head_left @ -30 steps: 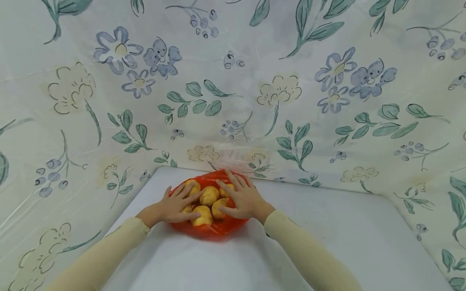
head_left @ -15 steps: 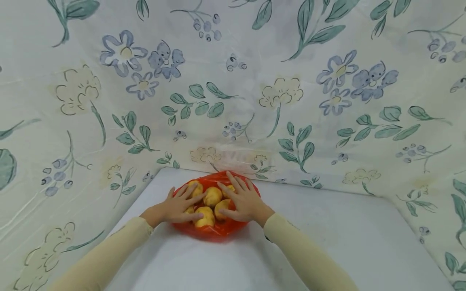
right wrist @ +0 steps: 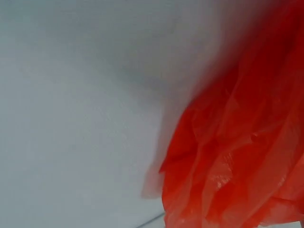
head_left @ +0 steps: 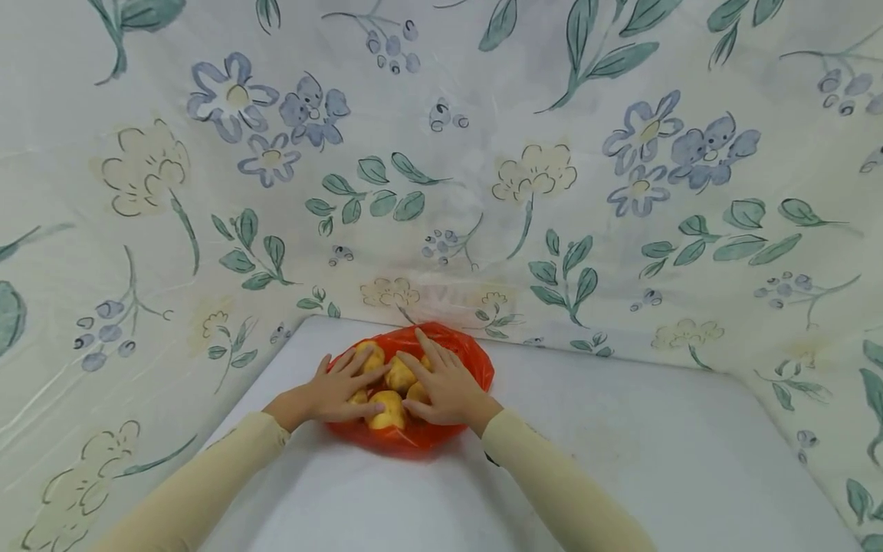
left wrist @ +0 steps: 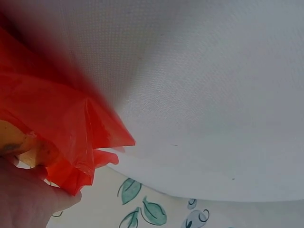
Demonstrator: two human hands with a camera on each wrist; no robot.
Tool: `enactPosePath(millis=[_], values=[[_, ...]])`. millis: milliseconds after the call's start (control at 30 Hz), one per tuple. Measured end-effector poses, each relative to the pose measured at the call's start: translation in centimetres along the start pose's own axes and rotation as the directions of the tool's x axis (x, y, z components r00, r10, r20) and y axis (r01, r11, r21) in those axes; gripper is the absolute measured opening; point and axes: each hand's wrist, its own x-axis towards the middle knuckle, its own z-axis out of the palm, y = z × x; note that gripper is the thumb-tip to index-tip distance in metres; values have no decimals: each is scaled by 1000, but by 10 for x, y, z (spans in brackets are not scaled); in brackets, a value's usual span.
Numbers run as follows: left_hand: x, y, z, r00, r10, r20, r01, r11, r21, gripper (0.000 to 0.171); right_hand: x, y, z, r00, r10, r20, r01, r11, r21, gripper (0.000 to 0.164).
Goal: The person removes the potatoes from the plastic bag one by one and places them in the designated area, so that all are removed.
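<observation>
Left grip (head_left: 334, 393) and right grip (head_left: 450, 389) lie fingers spread across round yellow potatoes (head_left: 386, 412) inside a thin red plastic bag (head_left: 477, 360), lower centre on the white desk (head_left: 621, 437), probably because the limp bag alone would let them roll.

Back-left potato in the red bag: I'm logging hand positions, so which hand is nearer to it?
Left. The left hand has fingers across the back-left potato; the right hand is farther off, to its right, over other potatoes in the red bag.
</observation>
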Motion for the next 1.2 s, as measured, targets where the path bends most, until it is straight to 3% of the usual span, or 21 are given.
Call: enactPosePath(millis=[300,667,833,967,1200], values=[[-1,0,-2,1000,9,13,-10,1000,7,83,-6,6,8,1000,0,28,1,999,-38,81],[-1,1,-4,999,37,-16,-37,999,14,81,-14,12,13,998,46,42,-47,999,18,82],[0,1,-4,999,35,-12,-35,999,8,81,-14,15,14,995,81,56,-88,987,135,79],[2,0,-4,999,36,-8,-36,999,-5,80,-14,19,13,990,134,42,-140,949,284,76],[0,0,-2,999,33,-4,-33,999,4,78,-12,25,19,979,198,49,-202,910,362,78]])
